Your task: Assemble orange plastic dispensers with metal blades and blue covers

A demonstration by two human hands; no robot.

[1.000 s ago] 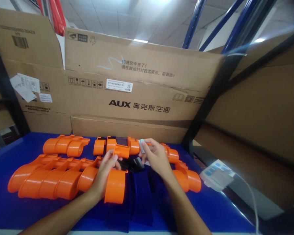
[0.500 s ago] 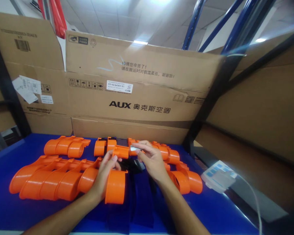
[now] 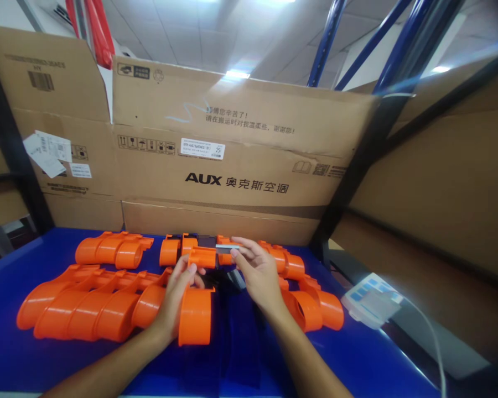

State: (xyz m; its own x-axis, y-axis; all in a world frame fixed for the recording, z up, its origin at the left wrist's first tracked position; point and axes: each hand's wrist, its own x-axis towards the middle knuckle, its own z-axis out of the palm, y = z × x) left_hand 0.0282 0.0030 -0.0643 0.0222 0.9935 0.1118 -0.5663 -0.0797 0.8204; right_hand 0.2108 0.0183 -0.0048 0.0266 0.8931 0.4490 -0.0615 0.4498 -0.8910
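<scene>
My left hand point(image 3: 175, 293) is closed on an orange plastic piece point(image 3: 202, 257), held above the blue tabletop with its narrow part facing me. My right hand point(image 3: 260, 273) pinches a thin, flat, silvery strip point(image 3: 224, 249) between thumb and fingers. The strip's left end is at the right edge of the orange piece; I cannot tell whether they touch. Below my hands lie dark, shiny pieces point(image 3: 235, 279), their kind unclear. A rounded orange piece point(image 3: 196, 318) stands beside my left wrist, close to the forearm.
Rows of orange curved pieces point(image 3: 83, 312) lie on the blue tabletop point(image 3: 120, 365) to the left, with more orange pieces point(image 3: 331, 310) to the right. A cardboard sheet point(image 3: 232, 204) stands behind. A pale box with a cable point(image 3: 371, 301) sits at the right edge.
The strip in my right hand has become more level and shows more of its length beside the orange piece. The left hand has shifted very slightly left with its piece.
</scene>
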